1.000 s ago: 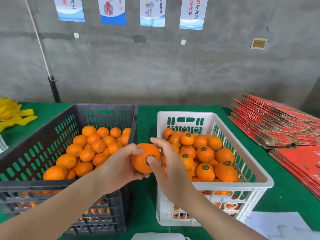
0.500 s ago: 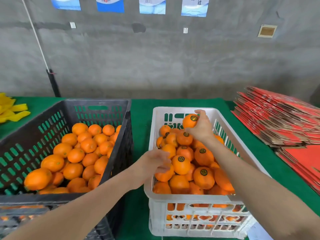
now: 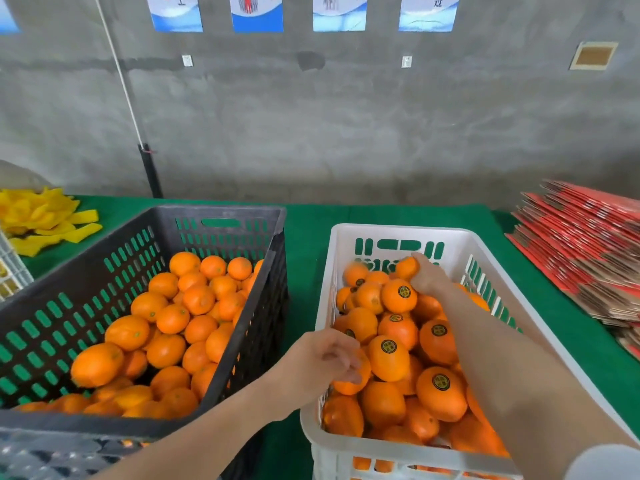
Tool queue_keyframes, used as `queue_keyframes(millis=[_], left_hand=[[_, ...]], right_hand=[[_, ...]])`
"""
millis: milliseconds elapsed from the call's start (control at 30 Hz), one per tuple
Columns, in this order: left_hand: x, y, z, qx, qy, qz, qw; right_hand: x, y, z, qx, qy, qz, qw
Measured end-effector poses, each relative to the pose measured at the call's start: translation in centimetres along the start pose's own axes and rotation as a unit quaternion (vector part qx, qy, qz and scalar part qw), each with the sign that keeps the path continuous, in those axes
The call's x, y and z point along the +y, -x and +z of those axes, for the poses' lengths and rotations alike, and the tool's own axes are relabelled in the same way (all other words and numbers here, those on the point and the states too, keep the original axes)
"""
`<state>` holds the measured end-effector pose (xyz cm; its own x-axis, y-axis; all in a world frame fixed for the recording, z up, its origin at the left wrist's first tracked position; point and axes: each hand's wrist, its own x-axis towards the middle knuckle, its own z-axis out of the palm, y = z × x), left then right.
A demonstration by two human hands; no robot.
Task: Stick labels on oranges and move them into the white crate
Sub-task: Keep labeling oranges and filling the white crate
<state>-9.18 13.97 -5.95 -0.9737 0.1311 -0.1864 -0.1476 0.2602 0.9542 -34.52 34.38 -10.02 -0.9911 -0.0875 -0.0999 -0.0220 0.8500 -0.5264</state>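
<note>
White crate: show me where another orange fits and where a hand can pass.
Free: the green cloth strip between black crate and white crate, and the cloth between it and the red cardboard stack. Inside, oranges are heaped throughout; only the far right corner beside the right hand looks lower.

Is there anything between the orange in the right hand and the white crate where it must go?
Nothing visible. The right hand holds the orange inside the white crate, near its far wall, just above the labelled oranges.
</note>
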Motion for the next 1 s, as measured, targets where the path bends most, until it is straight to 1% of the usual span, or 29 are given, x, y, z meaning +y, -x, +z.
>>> queue_keyframes(millis=[67,167,300,367,433,500,533,567,600,633,667,700,767,800,833,867,933,967,1000], left_hand=[[0.1,0.1,0.1,0.009,0.004,0.001,1.0],[0.0,0.2,0.2,0.015,0.006,0.007,1.0],[0.0,0.6,0.3,0.036,0.029,0.026,0.999],[0.0,0.9,0.3,0.049,0.048,0.033,0.997],[-0.2,1.4,0.3,0.063,0.067,0.04,0.995],[-0.5,2.3,0.3,0.074,0.07,0.053,0.993],[-0.7,2.9,0.3,0.076,0.07,0.059,0.993],[-1.0,3.5,0.3,0.077,0.065,0.067,0.993],[-1.2,4.1,0.3,0.081,0.055,0.076,0.992],[-1.5,4.7,0.4,0.085,0.04,0.084,0.992],[-1.8,5.3,0.5,0.09,0.023,0.096,0.991],[-2.0,6.0,0.6,0.099,0.009,0.112,0.989],[-2.6,7.5,0.7,0.118,0.003,0.145,0.982],[-3.0,8.4,0.8,0.128,0.01,0.162,0.978],[-3.7,9.5,0.9,0.136,0.019,0.178,0.975],[-4.7,10.6,1.2,0.146,0.019,0.186,0.971],[-7.7,12.6,2.0,0.203,-0.035,0.175,0.963],[-9.5,13.5,2.4,0.236,-0.082,0.149,0.957],[-11.3,14.0,2.6,0.256,-0.127,0.102,0.953]], right_hand=[[0.2,0.1,0.6,-0.011,0.016,0.007,1.0],[0.3,0.9,0.7,-0.005,0.073,0.008,0.997],[-0.2,3.1,-0.2,0.009,0.107,-0.011,0.994],[-1.4,5.2,-1.2,0.033,0.114,-0.036,0.992],[-3.3,8.7,-2.1,0.086,0.073,-0.094,0.989],[-5.3,14.1,-2.7,0.159,-0.021,-0.179,0.971],[-6.1,17.4,-2.7,0.188,-0.083,-0.234,0.95],[-6.8,21.0,-2.5,0.204,-0.145,-0.298,0.921],[-7.2,24.6,-1.9,0.2,-0.19,-0.36,0.891],[-7.2,27.8,-0.6,0.179,-0.206,-0.41,0.871],[-6.9,30.5,1.0,0.141,-0.205,-0.434,0.866],[-6.5,32.7,2.9,0.08,-0.197,-0.424,0.88],[-5.5,35.3,7.0,-0.083,-0.148,-0.327,0.93],[-4.7,35.6,9.1,-0.15,-0.098,-0.274,0.945],[-3.8,35.6,11.1,-0.192,-0.035,-0.236,0.952],[-2.8,35.3,12.9,-0.216,0.019,-0.212,0.953],[-1.7,35.0,15.2,-0.234,0.083,-0.179,0.952],[-1.4,35.0,16.1,-0.239,0.099,-0.167,0.952],[-1.1,35.0,16.8,-0.241,0.109,-0.158,0.951]])
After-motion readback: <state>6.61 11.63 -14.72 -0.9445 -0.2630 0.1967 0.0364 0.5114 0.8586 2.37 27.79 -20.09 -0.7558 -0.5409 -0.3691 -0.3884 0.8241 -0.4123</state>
